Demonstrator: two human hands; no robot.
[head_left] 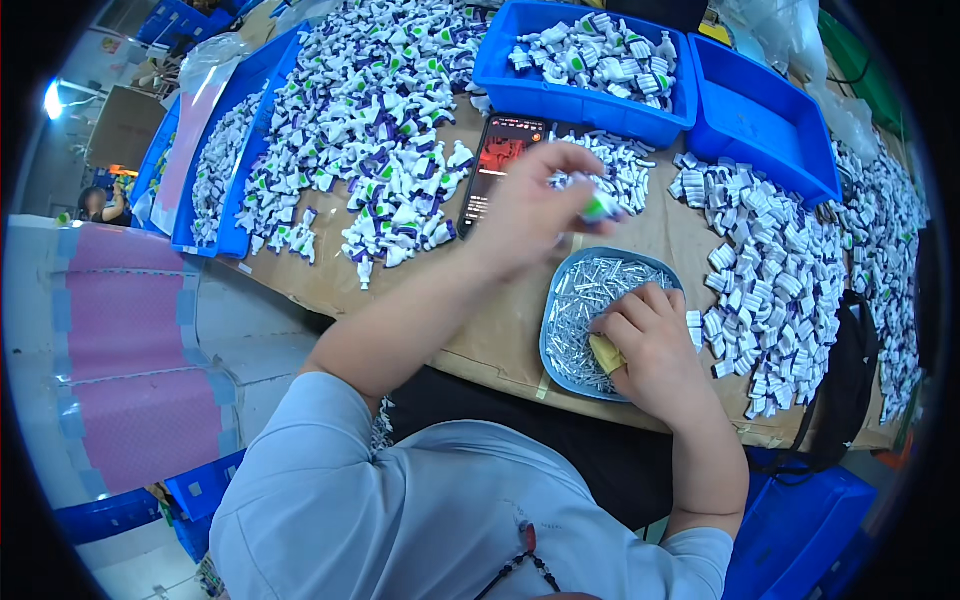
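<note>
My left hand (pixel 525 205) is raised over the table, thumb and fingers closed on a small white, green and purple plastic toy part (pixel 599 208), slightly blurred. Below and to its right stands a blue-grey tray (pixel 547 345) of thin metal pins (pixel 585 300). Inside that tray's right side is my right hand (pixel 652 345), its fingers bent and pressed together at the pins; whatever they pinch is hidden. Something yellow, like a wrap (pixel 606 353), sits around its thumb. Small white pieces (pixel 625 172) lie just beyond my left hand.
A phone (pixel 481 195) lies beside my left wrist. White-purple-green parts (pixel 400 150) are heaped at left, white ribbed pieces (pixel 770 270) at right. One blue bin (pixel 590 115) holds parts; another blue bin (pixel 765 130) stands beside it. A person (pixel 103 207) is at far left.
</note>
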